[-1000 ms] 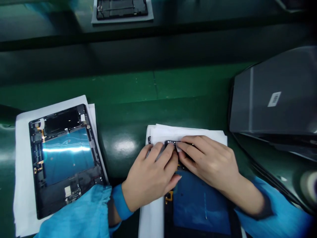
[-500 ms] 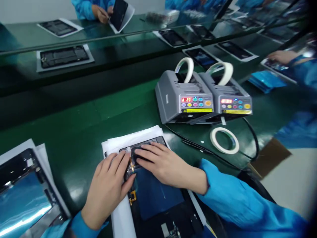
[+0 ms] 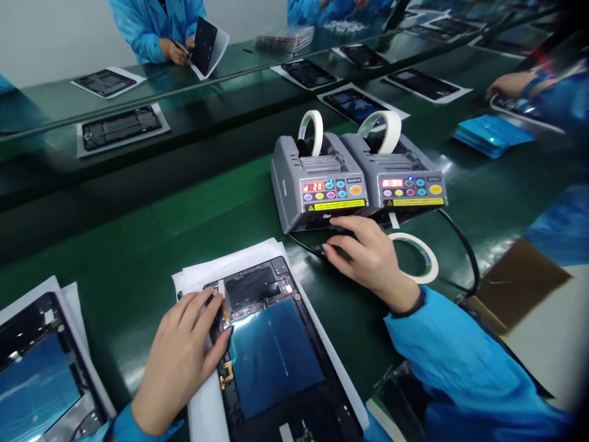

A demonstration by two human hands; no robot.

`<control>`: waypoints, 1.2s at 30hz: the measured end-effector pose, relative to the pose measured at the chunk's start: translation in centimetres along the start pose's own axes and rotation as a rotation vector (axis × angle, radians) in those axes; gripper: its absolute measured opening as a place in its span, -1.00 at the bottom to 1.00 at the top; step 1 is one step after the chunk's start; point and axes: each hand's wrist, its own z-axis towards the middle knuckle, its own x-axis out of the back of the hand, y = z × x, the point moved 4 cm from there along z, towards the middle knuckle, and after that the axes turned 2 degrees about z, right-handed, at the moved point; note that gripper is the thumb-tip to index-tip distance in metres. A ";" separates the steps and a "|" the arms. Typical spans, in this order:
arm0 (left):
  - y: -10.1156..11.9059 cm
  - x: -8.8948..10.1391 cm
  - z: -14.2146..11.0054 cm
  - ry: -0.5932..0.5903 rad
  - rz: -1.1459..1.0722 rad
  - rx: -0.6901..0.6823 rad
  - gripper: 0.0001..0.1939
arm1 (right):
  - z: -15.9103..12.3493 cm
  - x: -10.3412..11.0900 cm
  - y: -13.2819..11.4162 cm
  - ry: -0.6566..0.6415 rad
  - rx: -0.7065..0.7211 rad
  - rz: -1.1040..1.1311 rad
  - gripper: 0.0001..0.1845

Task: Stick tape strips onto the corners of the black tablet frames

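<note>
An opened tablet with a blue battery area and orange flex cables lies on white sheets in front of me. My left hand rests on its upper left edge, fingers on the board beside an orange cable and thumb apart. Reaching out to the left tape dispenser, my right hand has its fingers spread and curved. Its index fingertip is at the outlet, by a small white bit of tape; whether it touches the tape I cannot tell.
A second tape dispenser stands to the right, a loose tape roll before it. Another opened tablet lies at left. Blue packets and a cardboard piece are at right. Co-workers sit across and to the right.
My right hand has left the tablet's top and moved up and right to the left dispenser's front. My left hand stays on the tablet edge. The view has shifted slightly.
</note>
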 end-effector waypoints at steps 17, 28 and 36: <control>0.0 -0.4 0.0 -0.004 -0.024 -0.007 -0.58 | 0.2 -0.3 0.8 0.062 -0.064 -0.048 -0.74; -0.1 -0.3 0.3 -0.024 -0.034 -0.017 -0.58 | 1.4 -0.2 1.6 -0.013 -0.120 -0.139 -0.90; 2.3 2.5 2.4 -0.057 0.121 -0.100 -0.60 | 1.9 1.9 -1.9 -0.086 -0.013 0.172 -0.92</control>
